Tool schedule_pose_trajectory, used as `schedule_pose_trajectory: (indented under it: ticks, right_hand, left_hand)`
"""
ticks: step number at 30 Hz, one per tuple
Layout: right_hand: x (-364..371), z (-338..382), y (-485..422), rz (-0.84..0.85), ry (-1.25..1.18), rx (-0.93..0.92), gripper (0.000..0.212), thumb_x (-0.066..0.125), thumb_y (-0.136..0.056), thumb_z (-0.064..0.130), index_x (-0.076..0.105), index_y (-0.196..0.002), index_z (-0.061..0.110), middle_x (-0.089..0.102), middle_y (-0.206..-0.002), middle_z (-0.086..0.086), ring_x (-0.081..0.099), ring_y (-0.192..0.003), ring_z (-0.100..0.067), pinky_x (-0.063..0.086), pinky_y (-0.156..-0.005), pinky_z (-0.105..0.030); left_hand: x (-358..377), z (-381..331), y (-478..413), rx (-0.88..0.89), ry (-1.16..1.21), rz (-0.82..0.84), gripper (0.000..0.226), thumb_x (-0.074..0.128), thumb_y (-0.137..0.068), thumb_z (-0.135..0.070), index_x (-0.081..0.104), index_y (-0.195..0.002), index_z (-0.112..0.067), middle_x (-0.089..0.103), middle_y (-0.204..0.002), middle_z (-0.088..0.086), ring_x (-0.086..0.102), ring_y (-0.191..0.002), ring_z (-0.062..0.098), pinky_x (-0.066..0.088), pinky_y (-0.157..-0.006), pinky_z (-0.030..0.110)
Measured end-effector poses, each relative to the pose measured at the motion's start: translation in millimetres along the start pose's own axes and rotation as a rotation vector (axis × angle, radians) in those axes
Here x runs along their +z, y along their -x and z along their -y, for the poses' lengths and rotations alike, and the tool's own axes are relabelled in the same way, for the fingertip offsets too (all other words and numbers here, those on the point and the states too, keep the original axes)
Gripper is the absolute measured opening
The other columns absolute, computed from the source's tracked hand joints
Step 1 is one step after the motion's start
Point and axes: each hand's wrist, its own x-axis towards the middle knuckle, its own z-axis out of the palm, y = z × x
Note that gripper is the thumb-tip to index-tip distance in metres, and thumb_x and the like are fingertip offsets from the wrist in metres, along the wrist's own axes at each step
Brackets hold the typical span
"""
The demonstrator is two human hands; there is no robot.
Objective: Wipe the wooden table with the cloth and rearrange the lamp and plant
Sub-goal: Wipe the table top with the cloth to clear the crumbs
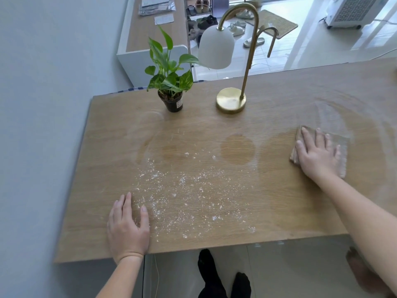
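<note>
The table was dusty, plant beside lamp at the back; right hand pressed flat on the cloth, left hand flat, empty.

Wooden table. Plant in dark pot near back edge, left of centre. Lamp brass base near it on right, apart. White powder scattered from middle toward front edge. Darker round patch in front of lamp. Cloth toward right end, right hand flat on it. Left hand flat near front-left corner.
</note>
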Motion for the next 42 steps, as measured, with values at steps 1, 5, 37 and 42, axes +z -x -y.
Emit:
schedule_pose_trajectory:
  ticks: [1,5,37,42]
  right_hand:
    - [2,19,-10,-0.008,-0.008,0.053,0.063,0.016,-0.108,0.064,0.012,-0.168,0.048,0.001,-0.180,0.003,-0.002,-0.165,-0.023,-0.003,-0.131,-0.053]
    - [12,74,-10,0.054,0.009,-0.050,0.061,0.013,-0.109,0.063,0.003,-0.167,0.051,-0.006,-0.179,0.004,-0.008,-0.165,-0.023,-0.010,-0.131,-0.052]
    - [4,84,-39,0.075,0.057,-0.166,0.064,0.012,-0.106,0.070,0.003,-0.167,0.052,-0.007,-0.179,0.006,-0.010,-0.165,-0.021,-0.009,-0.131,-0.052]
    - [26,123,-24,0.085,0.084,-0.283,0.062,0.004,-0.106,0.068,-0.003,-0.166,0.053,-0.012,-0.178,0.007,-0.013,-0.164,-0.019,-0.012,-0.131,-0.051]
  left_hand:
    - [0,0,0,0.001,0.000,-0.002,0.070,0.041,-0.101,-0.056,0.051,-0.157,-0.015,0.050,-0.161,0.008,0.038,-0.151,0.031,0.032,-0.125,0.054]
    - [1,1,0,0.000,0.004,0.000,0.070,0.040,-0.101,-0.056,0.051,-0.157,-0.016,0.050,-0.161,0.008,0.039,-0.151,0.031,0.033,-0.125,0.054]
    - [0,0,-1,-0.008,0.021,-0.020,0.069,0.040,-0.101,-0.056,0.053,-0.156,-0.017,0.052,-0.160,0.007,0.041,-0.150,0.031,0.035,-0.124,0.053]
    - [0,0,0,-0.008,0.020,-0.028,0.068,0.040,-0.101,-0.055,0.054,-0.155,-0.016,0.053,-0.159,0.008,0.042,-0.150,0.032,0.036,-0.123,0.053]
